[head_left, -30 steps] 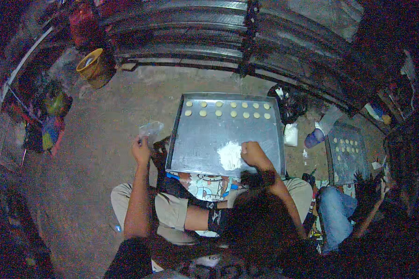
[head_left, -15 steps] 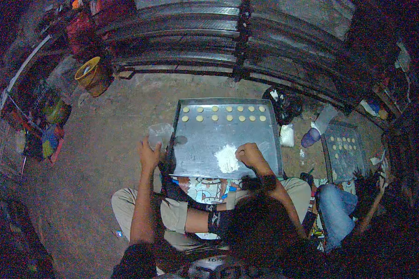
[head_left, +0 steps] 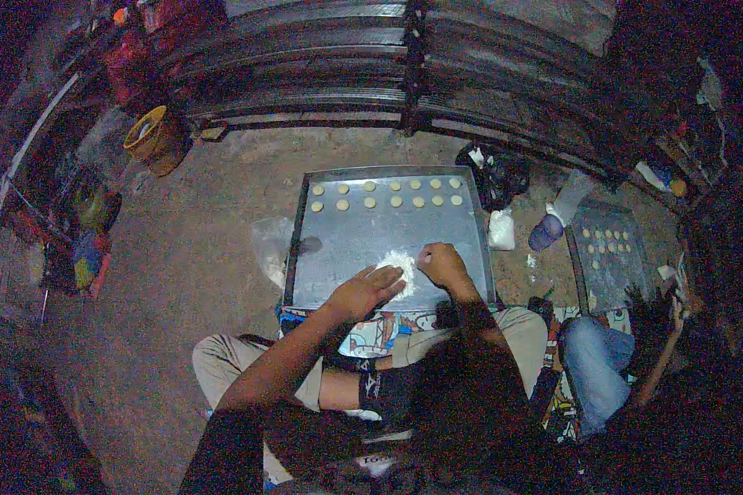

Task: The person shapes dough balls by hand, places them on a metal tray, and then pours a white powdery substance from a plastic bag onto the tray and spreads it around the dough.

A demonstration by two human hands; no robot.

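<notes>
A shallow metal baking tray (head_left: 338,260) lies before me, with two rows of small pale round dough pieces (head_left: 370,203) along its far side. Near its front edge is a patch of white flour (head_left: 402,262). Stretched out flat, the fingers of my left hand (head_left: 366,292) rest on the left part of this flour. My right hand (head_left: 443,266) is closed just right of the patch; whatever its fingers hold, if anything, is hidden. A clear plastic bag (head_left: 271,239) lies against the tray's left side.
Right of the tray are a bag of white powder (head_left: 501,229), a purple cup (head_left: 546,233) and a black plastic bag (head_left: 508,181). Further right, a person in jeans (head_left: 598,371) sits by a second tray (head_left: 615,276) of dough pieces. A yellow bucket (head_left: 161,144) and metal racks (head_left: 322,99) stand behind.
My left hand has let go of the clear plastic bag and come right onto the flour. The right hand remains closed beside the patch. The whole view has shifted slightly.
</notes>
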